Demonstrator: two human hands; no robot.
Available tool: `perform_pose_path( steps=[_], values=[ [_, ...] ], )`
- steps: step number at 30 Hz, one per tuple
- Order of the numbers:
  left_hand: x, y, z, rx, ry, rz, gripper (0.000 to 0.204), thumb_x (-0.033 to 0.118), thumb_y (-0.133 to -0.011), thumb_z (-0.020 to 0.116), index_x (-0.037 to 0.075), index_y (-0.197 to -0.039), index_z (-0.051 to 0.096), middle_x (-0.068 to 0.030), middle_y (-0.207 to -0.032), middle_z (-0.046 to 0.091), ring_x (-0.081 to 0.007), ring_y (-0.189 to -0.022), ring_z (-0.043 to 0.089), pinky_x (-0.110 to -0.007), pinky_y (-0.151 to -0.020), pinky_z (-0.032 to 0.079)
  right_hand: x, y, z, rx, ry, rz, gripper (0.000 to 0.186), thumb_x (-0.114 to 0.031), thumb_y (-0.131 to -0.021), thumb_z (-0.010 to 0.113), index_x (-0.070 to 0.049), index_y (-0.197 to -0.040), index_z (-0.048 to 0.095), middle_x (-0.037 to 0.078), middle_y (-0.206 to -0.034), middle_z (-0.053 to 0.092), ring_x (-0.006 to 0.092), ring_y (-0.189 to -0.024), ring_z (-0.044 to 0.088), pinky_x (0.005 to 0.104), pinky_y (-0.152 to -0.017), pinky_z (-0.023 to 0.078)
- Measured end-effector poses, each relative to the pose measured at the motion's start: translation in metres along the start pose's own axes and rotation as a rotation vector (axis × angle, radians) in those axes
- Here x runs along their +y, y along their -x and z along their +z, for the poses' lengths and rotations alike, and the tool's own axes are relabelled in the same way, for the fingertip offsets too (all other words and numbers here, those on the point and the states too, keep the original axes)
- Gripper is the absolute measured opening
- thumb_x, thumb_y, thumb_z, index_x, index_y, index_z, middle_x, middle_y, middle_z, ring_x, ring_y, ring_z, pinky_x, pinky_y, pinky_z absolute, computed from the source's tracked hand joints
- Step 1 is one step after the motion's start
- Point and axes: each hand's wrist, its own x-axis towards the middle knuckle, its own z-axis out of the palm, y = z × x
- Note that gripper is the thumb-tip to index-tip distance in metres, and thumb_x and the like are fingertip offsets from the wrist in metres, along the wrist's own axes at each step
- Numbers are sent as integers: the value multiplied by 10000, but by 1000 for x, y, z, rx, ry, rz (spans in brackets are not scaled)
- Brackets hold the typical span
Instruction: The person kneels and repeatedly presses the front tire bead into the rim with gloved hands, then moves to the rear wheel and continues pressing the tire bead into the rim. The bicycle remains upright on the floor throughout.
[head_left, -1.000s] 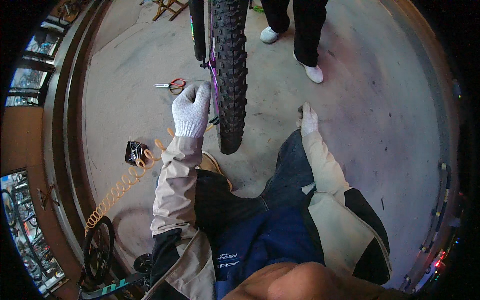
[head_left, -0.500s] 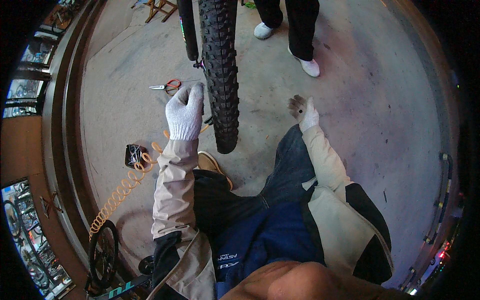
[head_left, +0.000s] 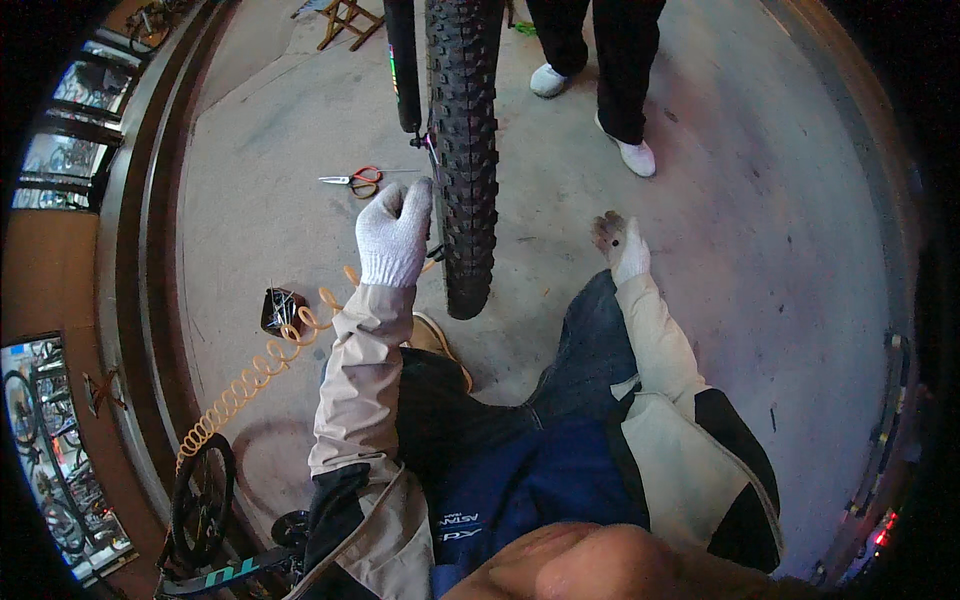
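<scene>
Although the left hand (head_left: pixel 395 235) was curled, its fingertips' hold impossible to tell, the knobbly tyre (head_left: pixel 464 165) stood just to that grip's right, red-handled scissors (head_left: pixel 352 180) lay ahead and left of it, and the right hand (head_left: pixel 625 250) was spread palm-up

Room right of obstructing tyre (head_left: pixel 466 180)

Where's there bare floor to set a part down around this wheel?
Widest: the concrete floor right of the right hand. Also the patch between the tire and that hand, short of the white shoes. Crowded: left of the tire, with the left hand, scissors, coiled hose and black box.
</scene>
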Motion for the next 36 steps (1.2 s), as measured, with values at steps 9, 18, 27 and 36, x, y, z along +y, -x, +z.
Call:
perform_pose_path(
  steps=[9,18,27,36],
  values=[
    [1,1,0,11,-22,-13,467,320,-1034,733,-13,-734,605,6,-636,529,-66,-661,446,-308,-594,404,1,-3,2,-49,12,30,628,-530,-1132,539,26,-1419,584,228,-1295,678,317,-1099,683,433,-954,591],
    [1,3,-2,26,-6,-24,477,328,-1030,739,-7,-722,594,2,-626,537,-70,-643,459,-306,-588,413,0,-1,15,10,-28,44,518,-487,-1123,594,15,-1243,646,202,-1145,703,249,-876,637,361,-736,568],
    [5,5,-2,22,-11,-48,480,352,-1023,744,-7,-731,615,-11,-626,569,-79,-623,490,-309,-579,422,-2,1,16,45,37,35,505,-506,-1112,607,-17,-1217,680,172,-1128,721,235,-881,656,355,-725,564],
    [3,3,-2,28,-32,0,484,354,-1026,741,-4,-726,615,-8,-608,555,-74,-609,484,-302,-573,421,1,-4,6,0,55,18,506,-513,-1102,626,-30,-1239,686,159,-1116,731,238,-897,671,349,-715,559]
  ],
)
